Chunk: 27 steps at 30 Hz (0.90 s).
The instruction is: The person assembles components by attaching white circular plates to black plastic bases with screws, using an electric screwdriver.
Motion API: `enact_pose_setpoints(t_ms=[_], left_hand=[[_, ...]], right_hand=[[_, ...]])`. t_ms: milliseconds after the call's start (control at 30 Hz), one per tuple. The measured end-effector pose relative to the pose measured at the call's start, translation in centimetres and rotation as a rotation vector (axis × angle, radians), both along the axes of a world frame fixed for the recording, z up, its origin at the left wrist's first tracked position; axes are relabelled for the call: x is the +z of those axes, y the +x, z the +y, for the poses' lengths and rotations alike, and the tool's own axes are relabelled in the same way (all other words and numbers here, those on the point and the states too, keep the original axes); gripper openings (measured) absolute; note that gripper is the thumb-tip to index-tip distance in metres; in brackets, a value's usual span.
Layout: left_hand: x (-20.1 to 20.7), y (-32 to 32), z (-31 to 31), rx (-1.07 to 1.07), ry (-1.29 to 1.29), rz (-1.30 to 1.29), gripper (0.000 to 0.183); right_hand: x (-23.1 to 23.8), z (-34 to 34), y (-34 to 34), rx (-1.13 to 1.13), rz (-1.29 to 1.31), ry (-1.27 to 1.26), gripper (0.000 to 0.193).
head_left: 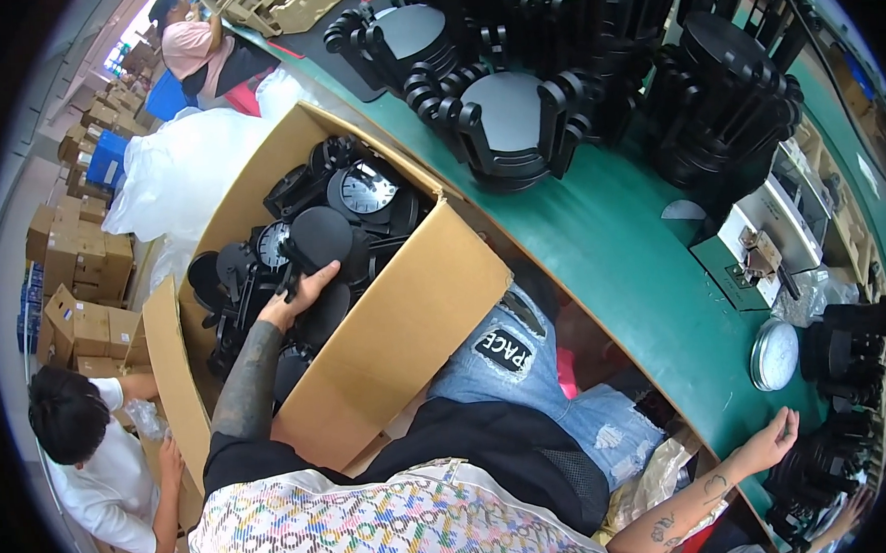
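Hands at carton and bench edge

Fingers (323,278) of your left hand (299,296) curl over the lower rim of a round black plastic disc (321,238), gripping it where it lies on top of the heap inside the open cardboard carton (405,319). Your forearm runs down into the carton from the lower edge of the view.

Carton contents: many black moulded parts, among them a round piece with a pale grey face (368,190) just above the gripped disc.

Your right hand (772,439) lies at the near edge of the green bench (611,238), fingers loosely extended and holding nothing, just below a round silver tin (774,354) and beside a stack of black parts (823,457).

Bench stock: black round holders with upright prongs (510,123) stacked at the far side; a small white-and-metal bench device (762,245) to your right.

Surroundings: white plastic sheeting (187,170) behind the carton; brown boxes (77,266) stacked on the floor at left; one person in a white shirt (103,475) at lower left, another in pink (190,44) at the top left.
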<state>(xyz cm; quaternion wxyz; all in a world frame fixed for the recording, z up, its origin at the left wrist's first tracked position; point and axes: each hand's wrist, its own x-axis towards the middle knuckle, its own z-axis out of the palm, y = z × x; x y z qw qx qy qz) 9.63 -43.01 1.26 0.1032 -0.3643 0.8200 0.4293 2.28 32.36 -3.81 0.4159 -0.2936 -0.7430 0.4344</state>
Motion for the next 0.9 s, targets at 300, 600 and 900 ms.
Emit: enact_pose_setpoints(t_ms=[300,600,900], left_hand=[[-0.5,0.4,1.6,0.132,-0.050,-0.004,0.079],[0.0,0.3,-0.4,-0.094,-0.468,0.023,0.084],[-1.8,0.6,0.6,0.284,0.165,0.062,0.071]], right_hand=[[0.0,0.1,-0.1,0.060,-0.029,-0.055,0.024],[-0.1,-0.1,-0.2,0.070,-0.074,0.008,0.026],[0.1,-0.2,-0.3,0.061,-0.124,-0.007,0.033]])
